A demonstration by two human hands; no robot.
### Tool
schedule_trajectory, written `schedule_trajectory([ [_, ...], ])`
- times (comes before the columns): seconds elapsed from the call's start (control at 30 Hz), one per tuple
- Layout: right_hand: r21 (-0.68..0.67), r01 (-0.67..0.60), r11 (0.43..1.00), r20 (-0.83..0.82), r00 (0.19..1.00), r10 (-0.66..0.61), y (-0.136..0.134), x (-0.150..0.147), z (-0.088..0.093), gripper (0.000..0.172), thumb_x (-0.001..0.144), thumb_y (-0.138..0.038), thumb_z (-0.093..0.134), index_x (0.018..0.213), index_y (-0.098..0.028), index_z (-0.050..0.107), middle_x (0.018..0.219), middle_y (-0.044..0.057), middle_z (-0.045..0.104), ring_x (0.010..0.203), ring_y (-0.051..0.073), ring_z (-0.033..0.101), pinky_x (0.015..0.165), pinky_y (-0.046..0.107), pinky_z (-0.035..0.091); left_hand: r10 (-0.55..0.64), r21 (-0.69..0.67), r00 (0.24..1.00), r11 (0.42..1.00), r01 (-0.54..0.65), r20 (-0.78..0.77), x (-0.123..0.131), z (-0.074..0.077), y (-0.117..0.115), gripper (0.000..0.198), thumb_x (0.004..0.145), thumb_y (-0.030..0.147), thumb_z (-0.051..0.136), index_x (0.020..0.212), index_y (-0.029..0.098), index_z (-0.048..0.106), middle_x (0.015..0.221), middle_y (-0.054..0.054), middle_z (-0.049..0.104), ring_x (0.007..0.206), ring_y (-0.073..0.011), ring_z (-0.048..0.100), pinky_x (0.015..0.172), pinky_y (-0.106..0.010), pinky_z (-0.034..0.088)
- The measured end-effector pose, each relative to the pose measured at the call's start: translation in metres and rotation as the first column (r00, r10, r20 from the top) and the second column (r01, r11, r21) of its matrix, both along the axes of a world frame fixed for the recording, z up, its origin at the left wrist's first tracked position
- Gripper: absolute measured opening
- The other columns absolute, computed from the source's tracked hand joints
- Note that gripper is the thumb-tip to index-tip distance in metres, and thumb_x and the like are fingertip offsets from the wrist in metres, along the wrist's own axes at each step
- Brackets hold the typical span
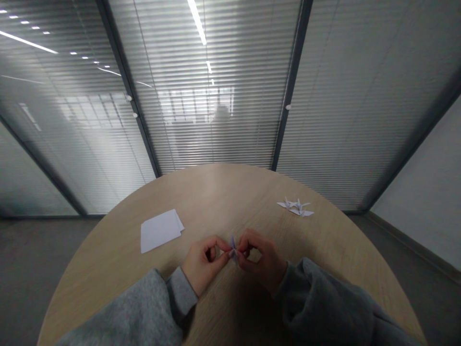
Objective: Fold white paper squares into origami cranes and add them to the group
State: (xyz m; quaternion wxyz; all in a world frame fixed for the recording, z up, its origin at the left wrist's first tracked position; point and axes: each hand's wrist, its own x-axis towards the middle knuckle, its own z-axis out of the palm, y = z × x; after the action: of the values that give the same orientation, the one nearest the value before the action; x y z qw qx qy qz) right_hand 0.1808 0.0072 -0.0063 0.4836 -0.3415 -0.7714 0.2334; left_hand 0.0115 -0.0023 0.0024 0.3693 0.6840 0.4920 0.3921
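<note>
The left hand [203,263] and the right hand [260,257] met above a round pale wooden bench [216,192], each pinching a small white folded-paper figure [233,249] between thumb and forefinger, with the other fingers curled inward and neither hand spread. The figure was held in the air between the two hands, just above the bench, its narrow points partly hidden by the fingertips. The step in hand appeared to be close work on its folds, and the moment seemed to call for a tight, even pinch on the paper. One figure was in the hands. Ahead and to the right, two white folded-paper cranes [294,206] lay touching on the bench, though their overlap made the count slightly uncertain. To the left lay a stack of white square paper sheets [160,230], edges slightly fanned; the number of sheets could not be told. A grey fleece left sleeve [144,307] and a matching right sleeve [317,300] covered the forearms, and a glass partition with slatted blinds [216,129] stood beyond the bench.
</note>
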Motion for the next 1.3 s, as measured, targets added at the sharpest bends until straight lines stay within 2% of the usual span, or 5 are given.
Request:
schedule_trajectory([
  [0.17, 0.045, -0.015, 0.999, 0.016, 1.000, 0.014, 0.0000, 0.0001, 0.0000, 0.019, 0.070, -0.013, 0.053, 0.057, -0.021, 0.042, 0.059, -0.002, 0.047, 0.057, 0.013, 0.045, 0.053, 0.025, 0.038, 0.027, 0.016, 0.999, 1.000, -0.027, -0.026, 0.0013, 0.0013, -0.0013, 0.019, 0.068, 0.034, 0.061, 0.063, 0.016, 0.061, 0.044, 0.010, 0.027, 0.044, -0.0079, 0.025, 0.045, -0.022, 0.018],
  [0.47, -0.052, 0.022, 0.998, 0.000, 1.000, -0.022, 0.0013, 0.0009, 0.0002, 0.012, 0.077, -0.024, 0.058, 0.067, -0.019, 0.054, 0.061, -0.001, 0.055, 0.055, 0.011, 0.049, 0.050, 0.022, 0.042, 0.078, 0.005, 0.996, 0.997, -0.078, 0.031, 0.0011, -0.0020, 0.0004, 0.022, 0.068, 0.038, 0.062, 0.062, 0.016, 0.061, 0.044, 0.011, 0.023, 0.043, -0.0077, 0.021, 0.044, -0.023, 0.016],
  [0.73, -0.060, 0.043, 0.997, 0.000, 0.999, -0.043, 0.0002, 0.0008, 0.0008, 0.012, 0.074, -0.025, 0.058, 0.065, -0.019, 0.054, 0.059, -0.001, 0.054, 0.053, 0.011, 0.049, 0.049, 0.022, 0.042, 0.061, 0.029, 0.998, 0.998, -0.061, -0.001, 0.0014, 0.0020, -0.0012, 0.021, 0.069, 0.036, 0.060, 0.062, 0.017, 0.059, 0.044, 0.011, 0.024, 0.043, -0.0084, 0.022, 0.045, -0.024, 0.017],
  [0.87, -0.071, 0.018, 0.997, -0.017, 1.000, -0.019, 0.0004, 0.0008, -0.0003, 0.015, 0.075, -0.025, 0.057, 0.062, -0.019, 0.052, 0.057, -0.002, 0.053, 0.052, 0.011, 0.050, 0.049, 0.022, 0.043, 0.062, 0.028, 0.998, 0.998, -0.061, -0.020, 0.0022, 0.0029, -0.0014, 0.021, 0.069, 0.036, 0.059, 0.062, 0.016, 0.058, 0.044, 0.011, 0.024, 0.043, -0.0088, 0.024, 0.045, -0.024, 0.017],
  [1.3, -0.158, -0.031, 0.987, -0.057, 0.998, 0.022, 0.0017, 0.0033, -0.0001, 0.018, 0.080, -0.031, 0.054, 0.071, -0.017, 0.059, 0.062, 0.002, 0.060, 0.058, 0.013, 0.058, 0.054, 0.025, 0.048, 0.099, 0.056, 0.995, 0.994, -0.098, -0.009, 0.0012, -0.0002, 0.0007, 0.024, 0.070, 0.038, 0.057, 0.067, 0.015, 0.062, 0.043, 0.011, 0.024, 0.042, -0.0087, 0.022, 0.044, -0.023, 0.017],
])
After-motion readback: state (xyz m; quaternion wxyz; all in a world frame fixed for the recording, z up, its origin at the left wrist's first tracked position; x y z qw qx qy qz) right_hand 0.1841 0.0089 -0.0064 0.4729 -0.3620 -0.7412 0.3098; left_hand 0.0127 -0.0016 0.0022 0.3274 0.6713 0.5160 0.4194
